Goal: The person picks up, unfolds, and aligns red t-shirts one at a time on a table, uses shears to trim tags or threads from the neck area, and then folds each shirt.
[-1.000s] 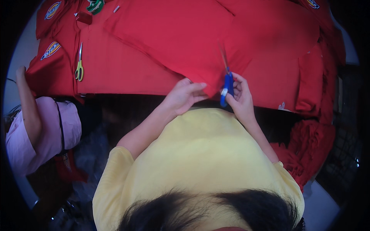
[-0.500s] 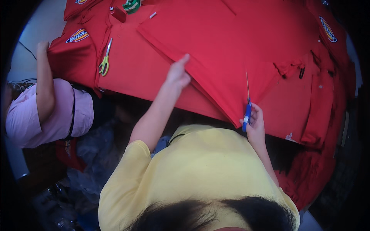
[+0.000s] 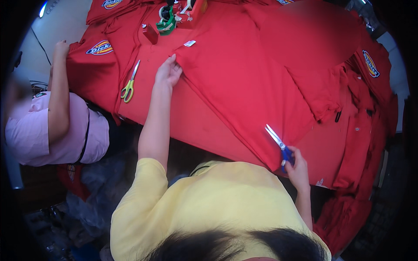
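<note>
A large red garment [image 3: 244, 95] lies spread over the red-covered table, its folded lower edge slanting down toward me. At its upper left corner, close to a small white label [image 3: 189, 43], my left hand [image 3: 169, 73] pinches the fabric edge. My right hand [image 3: 299, 171] grips blue-handled scissors [image 3: 286, 155] by the handles, over the garment's lower corner near the table's front edge. Their blades point up and to the left, a little apart, lying over the cloth.
Yellow-green scissors [image 3: 128, 90] rest left of the garment. A green tape dispenser [image 3: 166, 26] and a red box [image 3: 150, 34] stand farther back. At left, a co-worker in a pink shirt [image 3: 78, 130] handles another red garment [image 3: 93, 69]. More red clothing [image 3: 363, 113] hangs at right.
My left hand has moved up and left to the garment's corner, its fingers now closed on the edge. The scissors in my right hand have tilted left, blades apart.
</note>
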`<state>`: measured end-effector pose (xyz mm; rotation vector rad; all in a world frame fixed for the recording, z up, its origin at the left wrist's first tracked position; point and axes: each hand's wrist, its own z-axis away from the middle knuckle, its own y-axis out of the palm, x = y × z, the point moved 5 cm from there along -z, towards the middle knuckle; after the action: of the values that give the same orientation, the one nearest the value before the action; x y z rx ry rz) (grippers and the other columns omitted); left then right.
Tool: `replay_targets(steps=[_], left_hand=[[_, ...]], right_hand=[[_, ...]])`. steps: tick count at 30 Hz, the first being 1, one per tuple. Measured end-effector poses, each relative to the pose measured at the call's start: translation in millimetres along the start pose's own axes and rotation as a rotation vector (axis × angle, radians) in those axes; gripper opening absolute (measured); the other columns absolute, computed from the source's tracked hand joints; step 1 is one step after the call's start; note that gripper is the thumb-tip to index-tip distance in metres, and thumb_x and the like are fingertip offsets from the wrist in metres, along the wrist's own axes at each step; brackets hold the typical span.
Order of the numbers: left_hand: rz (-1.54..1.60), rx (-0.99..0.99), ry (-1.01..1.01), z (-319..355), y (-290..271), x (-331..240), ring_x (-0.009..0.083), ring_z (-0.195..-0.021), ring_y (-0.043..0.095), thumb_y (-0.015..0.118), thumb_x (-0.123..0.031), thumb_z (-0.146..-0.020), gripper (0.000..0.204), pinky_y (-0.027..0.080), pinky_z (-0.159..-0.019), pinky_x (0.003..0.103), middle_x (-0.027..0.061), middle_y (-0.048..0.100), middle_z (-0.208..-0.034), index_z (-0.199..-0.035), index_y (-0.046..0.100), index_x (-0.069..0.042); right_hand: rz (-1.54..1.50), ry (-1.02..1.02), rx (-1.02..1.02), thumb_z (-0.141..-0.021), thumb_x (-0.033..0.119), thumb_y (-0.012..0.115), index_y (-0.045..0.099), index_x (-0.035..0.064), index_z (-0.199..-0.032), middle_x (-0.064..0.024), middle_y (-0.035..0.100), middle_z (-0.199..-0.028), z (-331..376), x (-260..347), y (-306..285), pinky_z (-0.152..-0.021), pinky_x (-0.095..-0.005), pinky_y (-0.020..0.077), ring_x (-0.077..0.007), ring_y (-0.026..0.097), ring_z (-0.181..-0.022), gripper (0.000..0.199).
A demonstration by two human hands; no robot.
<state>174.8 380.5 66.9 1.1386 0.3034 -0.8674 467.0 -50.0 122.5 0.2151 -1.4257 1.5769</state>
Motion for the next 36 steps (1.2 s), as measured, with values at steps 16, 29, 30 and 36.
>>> replay_targets(steps=[16, 29, 30, 36], left_hand=[[-0.234, 0.196, 0.263, 48.6, 73.0, -25.8, 0.0212, -0.108, 0.055, 0.049, 0.011, -0.082, 0.040, 0.045, -0.096, 0.035, 0.0110, 0.056, -0.117, -0.122, 0.046, 0.002], [-0.230, 0.186, 0.290, 66.2, 83.4, -28.6, 0.0206, -0.110, 0.055, 0.047, 0.009, -0.084, 0.041, 0.045, -0.097, 0.035, 0.0116, 0.055, -0.119, -0.125, 0.045, 0.003], [-0.228, 0.189, 0.314, 66.0, 83.3, -30.3, 0.0205, -0.110, 0.055, 0.047, 0.009, -0.084, 0.041, 0.045, -0.097, 0.034, 0.0115, 0.055, -0.119, -0.125, 0.045, 0.003], [-0.216, 0.191, 0.385, 64.5, 84.1, -31.7, 0.0210, -0.109, 0.056, 0.049, 0.009, -0.085, 0.040, 0.047, -0.094, 0.034, 0.0122, 0.056, -0.118, -0.124, 0.047, 0.004]], right_hand=[[-0.285, -0.717, 0.124, -0.084, 0.021, 0.067, 0.045, 0.0029, -0.132, -0.0089, 0.060, -0.091, -191.6, 206.6, 85.1, -0.068, -0.0295, 0.0484, -0.0150, 0.058, -0.073, 0.056], [-0.206, -0.876, 0.116, -0.088, 0.016, 0.061, 0.039, 0.0039, -0.137, -0.0105, 0.053, -0.083, -204.0, 213.3, 106.6, -0.062, -0.0335, 0.0458, -0.0200, 0.054, -0.066, 0.055], [-0.206, -0.870, 0.117, -0.088, 0.016, 0.061, 0.039, 0.0038, -0.138, -0.0108, 0.053, -0.083, -203.1, 213.8, 106.7, -0.063, -0.0336, 0.0459, -0.0204, 0.054, -0.066, 0.056], [-0.237, -0.909, 0.094, -0.089, 0.017, 0.059, 0.039, 0.0027, -0.137, -0.0146, 0.054, -0.086, -203.4, 220.0, 106.1, -0.068, -0.0366, 0.0462, -0.0259, 0.058, -0.075, 0.054]])
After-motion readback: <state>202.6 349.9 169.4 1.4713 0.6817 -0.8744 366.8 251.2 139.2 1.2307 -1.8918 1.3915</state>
